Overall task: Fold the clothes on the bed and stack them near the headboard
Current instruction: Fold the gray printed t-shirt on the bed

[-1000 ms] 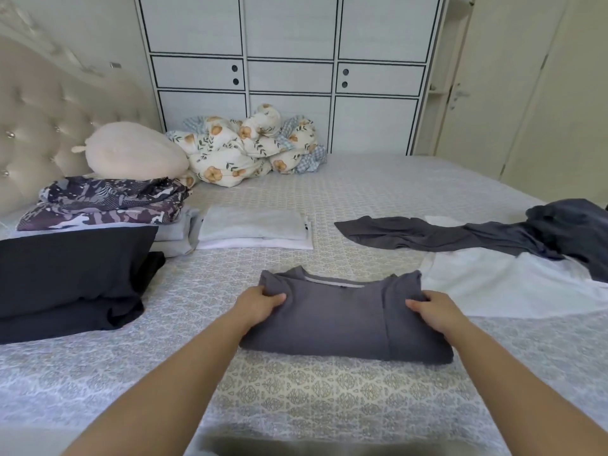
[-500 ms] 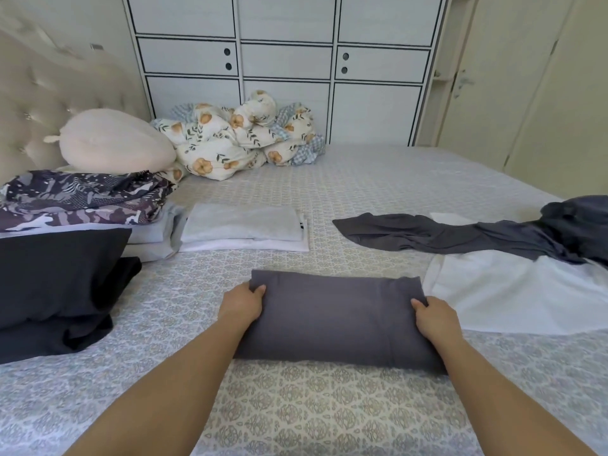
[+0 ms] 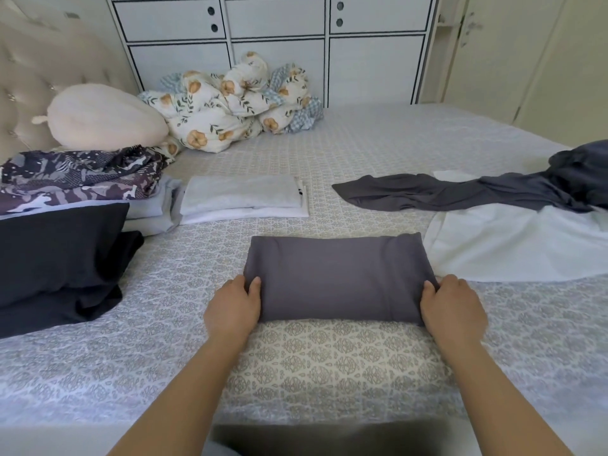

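Mid-bed (image 3: 329,373), folded grey shirt (image 3: 335,274) pinched at both ends, left hand (image 3: 232,307), right hand (image 3: 452,307). Fold apparently finished; next, likely lift level and carry left to stacks (image 3: 243,199) by headboard (image 3: 39,93). Unfolded clothes (image 3: 493,225) remaining right.

Folded grey garment (image 3: 335,274) — matt, smooth knit cloth. Bedspread (image 3: 329,366) is seen as woven cloth with a raised printed pattern. Headboard (image 3: 39,93) is tufted, faintly sheened upholstery. Wardrobe (image 3: 279,44) — smooth, matt white panels. Plush pillow (image 3: 105,118) looks fuzzy.
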